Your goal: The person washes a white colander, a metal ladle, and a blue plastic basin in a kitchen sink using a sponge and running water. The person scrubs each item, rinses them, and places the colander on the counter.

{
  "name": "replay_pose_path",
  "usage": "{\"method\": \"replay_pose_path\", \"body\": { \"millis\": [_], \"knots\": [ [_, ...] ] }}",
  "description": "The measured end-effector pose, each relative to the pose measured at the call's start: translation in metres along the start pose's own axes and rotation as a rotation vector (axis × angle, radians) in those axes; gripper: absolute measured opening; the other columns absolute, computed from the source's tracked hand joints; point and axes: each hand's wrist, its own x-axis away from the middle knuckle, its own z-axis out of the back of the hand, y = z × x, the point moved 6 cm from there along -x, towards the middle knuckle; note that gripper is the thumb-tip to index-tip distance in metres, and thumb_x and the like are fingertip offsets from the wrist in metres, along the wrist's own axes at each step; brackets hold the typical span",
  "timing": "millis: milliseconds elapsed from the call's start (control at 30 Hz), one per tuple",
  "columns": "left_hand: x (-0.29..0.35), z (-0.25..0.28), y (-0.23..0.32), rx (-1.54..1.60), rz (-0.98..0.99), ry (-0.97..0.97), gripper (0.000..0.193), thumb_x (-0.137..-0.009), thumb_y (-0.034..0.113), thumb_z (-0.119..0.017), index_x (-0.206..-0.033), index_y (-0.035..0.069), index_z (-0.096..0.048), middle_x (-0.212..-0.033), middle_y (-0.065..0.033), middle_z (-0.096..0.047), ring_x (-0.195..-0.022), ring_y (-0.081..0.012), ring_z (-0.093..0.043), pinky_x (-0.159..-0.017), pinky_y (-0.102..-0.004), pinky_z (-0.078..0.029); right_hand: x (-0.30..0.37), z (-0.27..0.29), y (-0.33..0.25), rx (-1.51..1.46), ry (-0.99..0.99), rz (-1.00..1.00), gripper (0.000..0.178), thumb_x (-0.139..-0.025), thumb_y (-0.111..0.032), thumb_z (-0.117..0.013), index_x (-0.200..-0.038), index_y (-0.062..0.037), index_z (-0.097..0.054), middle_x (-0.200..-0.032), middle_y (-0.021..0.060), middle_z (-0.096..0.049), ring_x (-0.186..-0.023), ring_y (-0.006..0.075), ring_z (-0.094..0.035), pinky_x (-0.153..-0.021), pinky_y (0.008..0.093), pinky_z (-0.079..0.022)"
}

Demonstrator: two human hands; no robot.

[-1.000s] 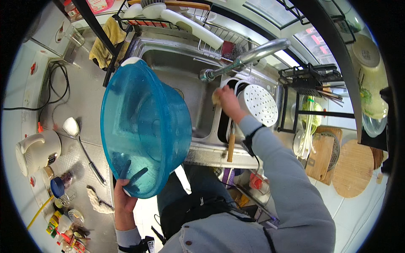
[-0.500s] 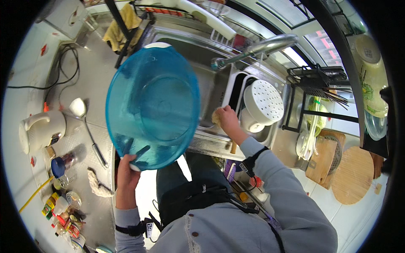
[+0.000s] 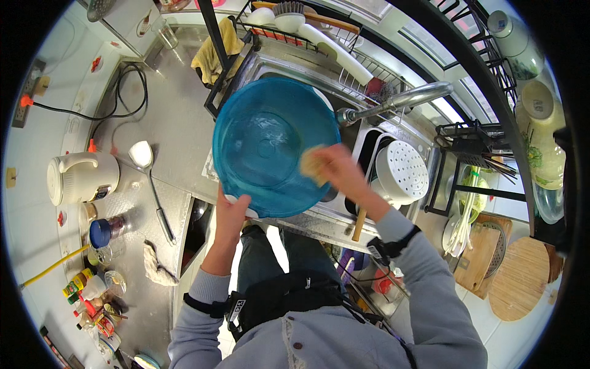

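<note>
A large translucent blue basin (image 3: pixel 258 178) is over the left part of the steel sink (image 3: pixel 267 64), its round inside facing up. My left hand (image 3: pixel 232 215) grips it at the white handle on its near rim, fingers wrapped underneath. My right hand (image 3: pixel 347 175), blurred by motion, is closed around a tan scrubbing sponge (image 3: pixel 312 165). The sponge is at the basin's right inner side; whether it touches the wall cannot be made out. The steel faucet (image 3: pixel 399 101) points across the sink just beyond the basin.
A white perforated steamer basket (image 3: pixel 402 172) stands in the sink's right side. On the left counter are a spatula (image 3: pixel 150 178), a crumpled cloth (image 3: pixel 157 265), a cream appliance (image 3: pixel 86 176) and several jars. A wire rack (image 3: pixel 344 52) runs behind the sink. Cutting boards (image 3: pixel 516 277) lean at right.
The basin has moved right and away from me, further over the sink, and is turned. My right hand has brought the sponge from beside the basin to within its rim. The view has shifted.
</note>
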Motion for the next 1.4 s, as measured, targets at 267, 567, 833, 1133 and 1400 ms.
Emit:
{"method": "replay_pose_path", "body": {
  "millis": [267,567,833,1133,1400],
  "knots": [
    [-0.011,-0.031,0.004,-0.232,-0.130,-0.100,0.055,-0.078,0.002,-0.055,-0.133,0.002,-0.044,-0.107,-0.0062,-0.061,-0.087,-0.0154,-0.062,-0.072,-0.0286,-0.054,-0.089,-0.115,-0.042,0.289,-0.249,0.313,0.020,-0.083,-0.015,-0.059,-0.101,-0.0078,-0.058,-0.099,0.0146,-0.057,-0.094,0.0328,-0.062,-0.075,0.0433,-0.056],
    [-0.048,-0.032,0.019,-0.148,-0.044,-0.024,0.061,-0.079,0.004,-0.057,-0.137,0.006,-0.040,-0.106,-0.0084,-0.060,-0.083,-0.0179,-0.063,-0.060,-0.0304,-0.057,-0.054,-0.091,0.056,0.089,-0.821,-0.182,0.052,-0.088,-0.049,-0.060,-0.119,-0.0083,-0.056,-0.110,0.0150,-0.061,-0.100,0.0313,-0.061,-0.085,0.0425,-0.051],
    [-0.080,-0.041,-0.011,-0.164,0.151,-0.002,0.056,-0.078,0.012,-0.062,-0.130,0.009,-0.041,-0.101,-0.0091,-0.059,-0.075,-0.0206,-0.064,-0.055,-0.0344,-0.058,-0.040,-0.065,-0.009,-0.002,-0.676,-0.056,0.064,-0.079,-0.059,-0.067,-0.117,-0.0090,-0.056,-0.102,0.0140,-0.065,-0.096,0.0302,-0.062,-0.076,0.0408,-0.048],
    [-0.087,-0.047,-0.042,-0.159,0.106,-0.001,0.066,-0.079,0.010,-0.061,-0.139,0.015,-0.034,-0.102,-0.0076,-0.056,-0.077,-0.0203,-0.063,-0.055,-0.0350,-0.057,-0.050,-0.041,0.020,0.067,-0.298,0.022,0.056,-0.082,-0.052,-0.066,-0.119,-0.0111,-0.061,-0.119,0.0152,-0.060,-0.114,0.0309,-0.054,-0.093,0.0419,-0.046],
    [-0.080,-0.039,-0.038,-0.108,0.191,-0.006,0.071,-0.079,0.003,-0.056,-0.144,0.015,-0.032,-0.111,-0.0077,-0.058,-0.089,-0.0190,-0.063,-0.059,-0.0344,-0.057,-0.006,0.169,0.236,0.315,0.928,-0.293,0.030,-0.091,-0.020,-0.060,-0.115,-0.0023,-0.057,-0.104,0.0175,-0.062,-0.095,0.0331,-0.059,-0.086,0.0411,-0.046]
  ]
}}
